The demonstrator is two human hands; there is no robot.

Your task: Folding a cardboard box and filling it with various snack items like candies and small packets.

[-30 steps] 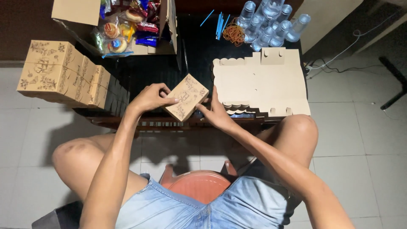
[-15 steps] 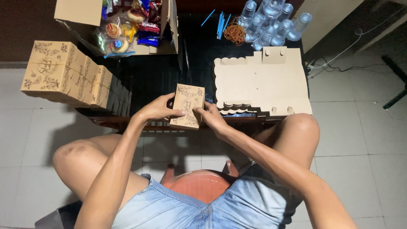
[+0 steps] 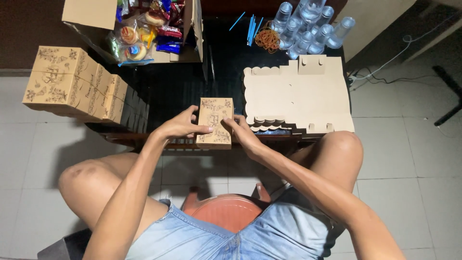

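I see my left hand [image 3: 180, 126] and right hand [image 3: 243, 135] closed on the box [image 3: 215, 123], pinching its sides at the table [image 3: 183, 86] edge, where I judge a hard squeeze could crumple it or drop it.

Tan box [image 3: 215, 123], dark floral print; clear cups [image 3: 310, 29]; orange bands [image 3: 267, 39].

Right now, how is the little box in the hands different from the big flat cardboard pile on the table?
The small box is folded into a box shape; the flat stack lies unfolded in sheets. The small box is held between the left hand and right hand; the flat stack rests untouched on the dark table. The small box shows dark printed drawings; the flat stack looks plain. Both are tan cardboard.
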